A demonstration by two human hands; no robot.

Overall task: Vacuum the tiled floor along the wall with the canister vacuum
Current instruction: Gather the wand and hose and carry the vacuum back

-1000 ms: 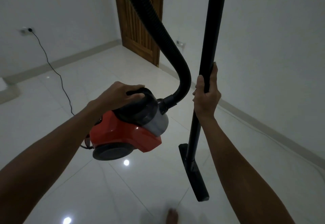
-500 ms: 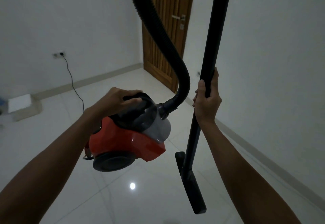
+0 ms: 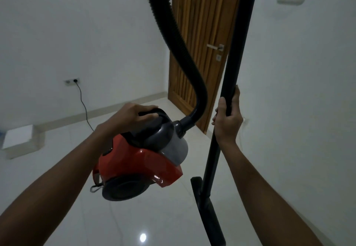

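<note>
The left hand point(image 3: 133, 117) is wrapped around the handle of the one red vacuum point(image 3: 140, 161), carrying it above the tiled floor point(image 3: 57, 168), likely to set it nearer the wall point(image 3: 298, 91). The right hand point(image 3: 227, 122) is closed around the single wand point(image 3: 229, 99), holding it upright so its one floor head point(image 3: 207, 207) hangs low beside the vacuum, with one hose point(image 3: 173, 33) looping overhead.

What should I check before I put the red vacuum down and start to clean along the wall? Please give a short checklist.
1. Left hand grips the canister handle: ok.
2. Right hand holds the wand: ok.
3. Power cord plugged into the wall socket: ok.
4. Hose joined to the canister: ok.
5. Floor nozzle flat on the tiles: cannot tell.
6. Vacuum switched on: cannot tell.
</note>
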